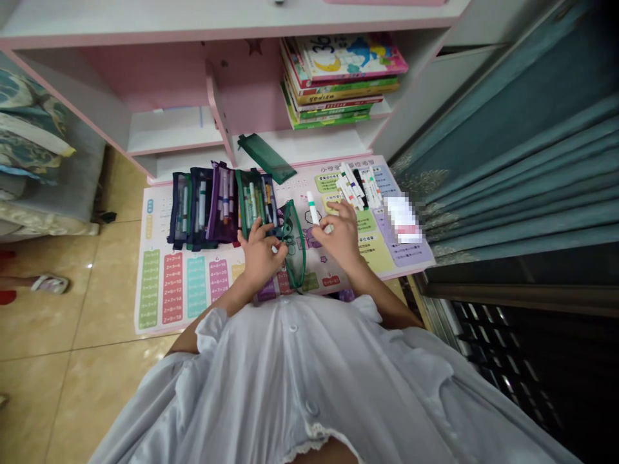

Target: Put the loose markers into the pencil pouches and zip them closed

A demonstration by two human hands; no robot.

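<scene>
On a multiplication-table mat [171, 290] spread over the tiled floor [91, 290] before a pink-and-white shelf [164, 132], the right hand [341, 235] pinches a white marker [313, 207] upright in a narrow grip, just below a loose pile of markers [353, 187]. The left hand [261, 254] curls onto the rim of an open green mesh pouch [293, 245]. Four filled pouches [222, 203] lie side by side; one flat green pouch [265, 158] lies beyond them.

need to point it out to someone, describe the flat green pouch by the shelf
Below the pink and white shelf, a times-table mat lies on the floor. Along its top edge runs a row of pen-filled mesh pouches; just above them lies a dark green mesh pouch, slanted, flat and apparently empty.
</scene>
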